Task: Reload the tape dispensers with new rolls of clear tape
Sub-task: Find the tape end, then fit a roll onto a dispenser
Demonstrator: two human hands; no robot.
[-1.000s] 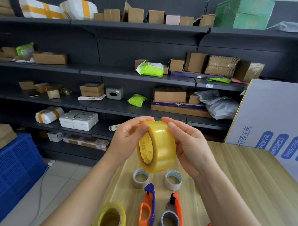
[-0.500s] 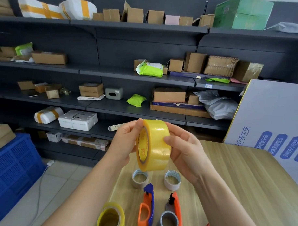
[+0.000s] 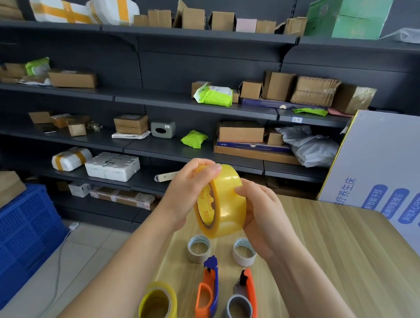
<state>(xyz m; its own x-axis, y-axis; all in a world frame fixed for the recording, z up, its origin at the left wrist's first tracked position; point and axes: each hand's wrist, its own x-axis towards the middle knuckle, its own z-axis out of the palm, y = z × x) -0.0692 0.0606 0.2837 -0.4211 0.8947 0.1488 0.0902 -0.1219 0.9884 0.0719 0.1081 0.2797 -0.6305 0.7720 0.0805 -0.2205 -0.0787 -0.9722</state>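
Above the blue-and-orange dispenser point(image 3: 207, 289), and clear of the wooden surface point(image 3: 338, 261), a full tape roll point(image 3: 226, 201) was held between both hands. The grip of the left hand point(image 3: 188, 193) was closed over its top rim on the core side. The grip of the right hand point(image 3: 261, 211) was clamped on the opposite side, thumb on the outer tape. The roll's axis ran nearly left to right, with the core hole facing left. This dispenser lay flat on the surface, below the roll and nearer the person, with its long axis pointing toward the roll. I judged both hands about equally near to it. To its right lay an orange-and-grey dispenser point(image 3: 244, 298), and beyond it stood two empty cores point(image 3: 199, 248).
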